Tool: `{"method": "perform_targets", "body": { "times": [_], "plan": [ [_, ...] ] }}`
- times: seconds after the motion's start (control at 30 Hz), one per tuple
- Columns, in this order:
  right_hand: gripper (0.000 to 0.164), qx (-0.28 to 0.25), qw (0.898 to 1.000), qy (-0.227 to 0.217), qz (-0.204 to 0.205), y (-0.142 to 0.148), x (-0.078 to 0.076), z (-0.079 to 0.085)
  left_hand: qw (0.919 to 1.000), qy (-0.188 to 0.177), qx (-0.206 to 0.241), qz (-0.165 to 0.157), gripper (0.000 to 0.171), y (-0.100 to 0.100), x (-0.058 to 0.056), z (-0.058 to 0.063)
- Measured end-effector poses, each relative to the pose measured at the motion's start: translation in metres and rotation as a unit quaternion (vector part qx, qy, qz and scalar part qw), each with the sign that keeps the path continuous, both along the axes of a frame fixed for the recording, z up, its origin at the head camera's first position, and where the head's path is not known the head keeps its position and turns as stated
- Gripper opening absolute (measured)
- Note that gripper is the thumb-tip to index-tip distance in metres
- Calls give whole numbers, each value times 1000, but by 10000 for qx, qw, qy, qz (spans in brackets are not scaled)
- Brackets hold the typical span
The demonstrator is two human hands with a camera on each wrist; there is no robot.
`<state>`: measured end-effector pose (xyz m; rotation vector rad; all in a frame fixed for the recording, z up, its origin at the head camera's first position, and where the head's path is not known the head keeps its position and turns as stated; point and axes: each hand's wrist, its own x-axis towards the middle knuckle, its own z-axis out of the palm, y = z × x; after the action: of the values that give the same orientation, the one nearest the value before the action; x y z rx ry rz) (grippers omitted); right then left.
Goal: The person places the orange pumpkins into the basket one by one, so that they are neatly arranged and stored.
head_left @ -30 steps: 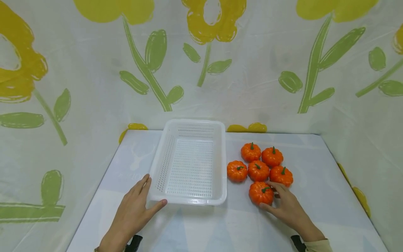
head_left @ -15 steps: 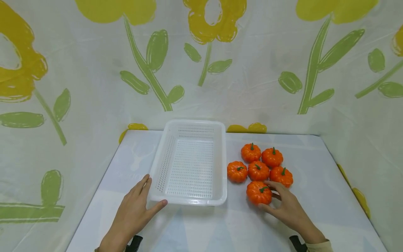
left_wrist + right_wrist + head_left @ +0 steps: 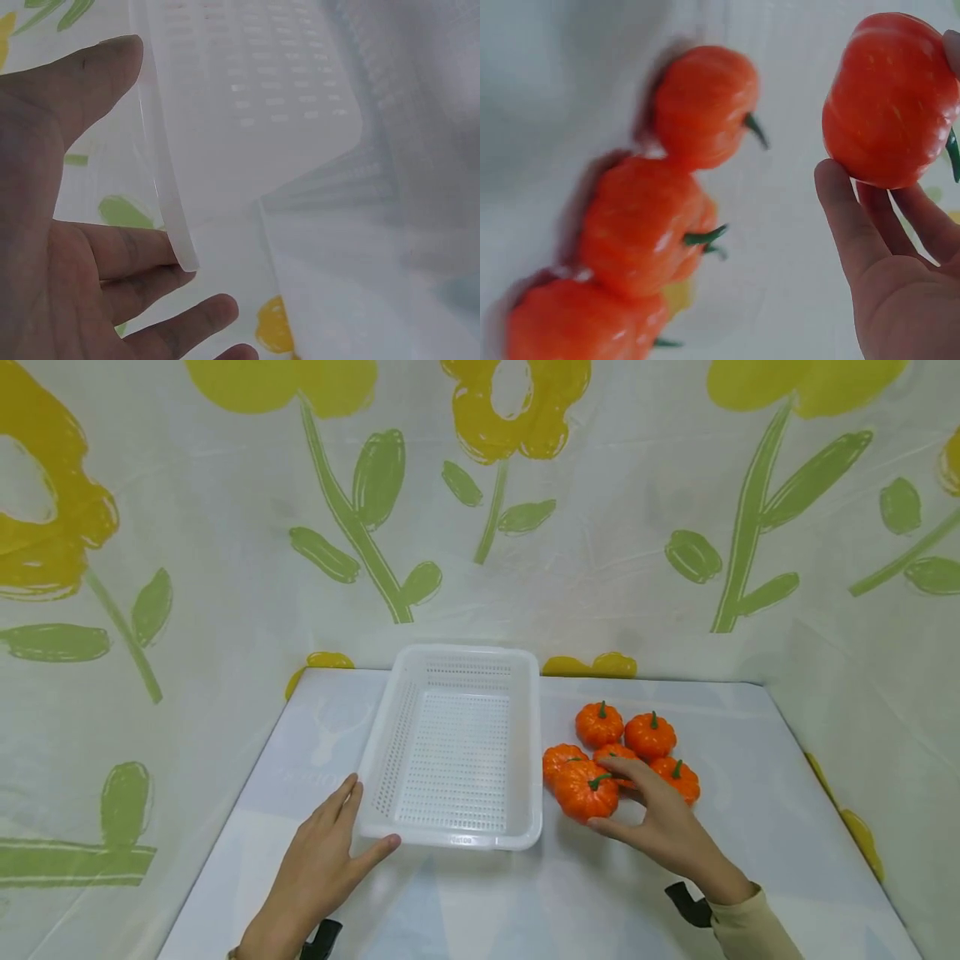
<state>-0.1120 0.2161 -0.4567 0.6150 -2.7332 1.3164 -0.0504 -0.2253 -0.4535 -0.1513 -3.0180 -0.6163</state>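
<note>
Orange pumpkin (image 3: 579, 793) in my right hand (image 3: 663, 822), basket (image 3: 450, 839) just to its left.
I see its stem towards the palm; that hand's grip pinches it between thumb and fingers. My left hand (image 3: 318, 852) is spread, touching the basket's near-left corner.
</note>
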Motion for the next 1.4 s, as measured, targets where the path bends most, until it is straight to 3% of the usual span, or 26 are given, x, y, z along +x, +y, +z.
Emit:
{"method": "perform_targets", "body": {
  "times": [0.2,0.37,0.57,0.87,1.17,1.4],
  "plan": [
    [75,-358,9982,-50,487,-20,-21,16,10000,-16,7,38,103,1,0,-1],
    [76,-325,9965,5,774,-42,-37,32,10000,-3,7,31,103,1,-1,0],
    [73,-465,9884,-131,1440,-74,-59,42,10000,20,47,25,102,2,-1,-1],
    [73,-62,9791,-187,2026,-126,-84,55,10000,-5,7,18,103,2,-3,-3],
    [72,266,9742,-429,2200,-171,-102,57,9999,-92,-41,62,108,1,-4,0],
    [68,719,9642,-828,2415,-203,-103,49,10000,-44,-55,64,107,1,-4,1]
  ]
}}
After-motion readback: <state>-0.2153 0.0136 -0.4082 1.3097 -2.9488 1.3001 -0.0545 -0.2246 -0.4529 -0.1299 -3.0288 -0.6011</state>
